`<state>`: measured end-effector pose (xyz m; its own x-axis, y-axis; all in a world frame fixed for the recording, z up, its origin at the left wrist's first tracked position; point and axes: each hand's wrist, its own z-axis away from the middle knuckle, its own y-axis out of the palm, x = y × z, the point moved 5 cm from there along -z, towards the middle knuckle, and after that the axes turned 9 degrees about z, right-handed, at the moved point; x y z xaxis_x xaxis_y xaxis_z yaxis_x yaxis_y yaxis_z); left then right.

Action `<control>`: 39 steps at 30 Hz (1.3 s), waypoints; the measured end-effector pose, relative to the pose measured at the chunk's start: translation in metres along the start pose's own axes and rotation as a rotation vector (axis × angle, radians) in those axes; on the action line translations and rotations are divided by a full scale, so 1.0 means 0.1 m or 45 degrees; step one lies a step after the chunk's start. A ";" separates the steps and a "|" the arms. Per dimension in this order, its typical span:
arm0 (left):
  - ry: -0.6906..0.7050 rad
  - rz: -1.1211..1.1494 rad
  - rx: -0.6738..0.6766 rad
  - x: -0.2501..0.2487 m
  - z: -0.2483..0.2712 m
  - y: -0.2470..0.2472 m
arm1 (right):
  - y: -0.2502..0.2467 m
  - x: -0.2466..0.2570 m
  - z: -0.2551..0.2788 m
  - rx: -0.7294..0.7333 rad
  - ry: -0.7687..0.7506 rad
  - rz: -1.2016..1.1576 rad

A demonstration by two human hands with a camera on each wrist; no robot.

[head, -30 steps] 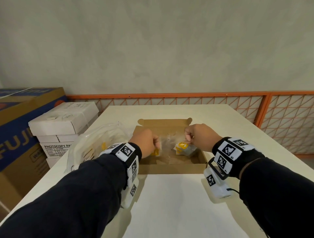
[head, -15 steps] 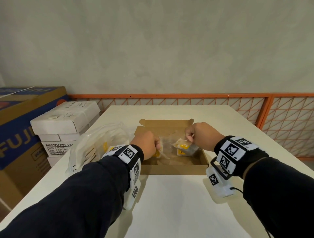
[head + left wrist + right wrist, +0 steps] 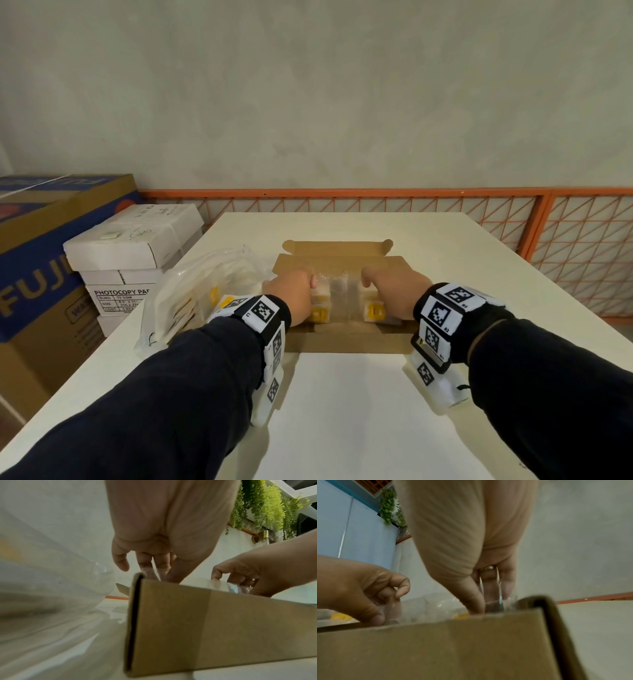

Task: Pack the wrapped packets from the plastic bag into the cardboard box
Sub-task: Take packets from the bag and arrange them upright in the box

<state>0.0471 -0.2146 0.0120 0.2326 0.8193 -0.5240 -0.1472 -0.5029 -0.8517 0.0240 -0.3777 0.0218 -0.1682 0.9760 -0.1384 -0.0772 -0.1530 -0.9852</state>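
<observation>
Fingers [image 3: 145, 562] of the left hand [image 3: 294, 298] and right hand [image 3: 397, 291] curl on 2 packets [image 3: 320, 305] low inside the box [image 3: 346, 342]; the bag [image 3: 205, 291] lies left on the desk [image 3: 342, 411]. Slippery wrap could slide, leaving packets askew.
</observation>
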 end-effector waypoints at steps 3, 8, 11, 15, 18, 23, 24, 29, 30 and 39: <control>0.014 0.009 -0.084 0.01 -0.02 -0.06 | -0.07 -0.02 0.01 -0.068 0.019 0.146; 0.117 -0.031 -0.232 -0.04 0.01 -0.09 | -0.08 -0.07 -0.01 -0.164 0.103 0.037; 0.277 0.039 -0.256 -0.14 0.10 -0.09 | -0.15 -0.06 0.04 -0.359 0.097 -0.069; 0.333 0.155 0.111 -0.20 0.18 0.11 | -0.05 0.11 0.10 -0.239 -0.082 -0.079; 0.255 0.006 0.234 -0.17 0.15 0.22 | 0.11 0.18 0.09 0.002 -0.093 -0.012; 0.069 -0.188 0.279 -0.05 0.12 0.26 | 0.21 0.14 0.11 0.207 -0.026 0.077; 0.058 -0.201 0.275 -0.03 0.10 0.26 | 0.22 0.13 0.11 0.213 -0.018 0.077; 0.021 -0.137 0.174 -0.02 0.11 0.15 | 0.16 0.12 0.17 0.167 0.003 0.025; 0.022 -0.114 0.127 -0.02 0.11 0.09 | 0.14 0.12 0.19 0.148 0.006 0.016; -0.397 -0.280 -0.438 0.33 0.30 -0.75 | -0.17 0.10 0.35 -0.081 0.005 -0.259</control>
<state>0.0366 -0.1415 0.0583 -0.0832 0.9326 -0.3511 0.2099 -0.3280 -0.9211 -0.0105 -0.3706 0.0411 -0.1515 0.9864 0.0634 -0.0465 0.0569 -0.9973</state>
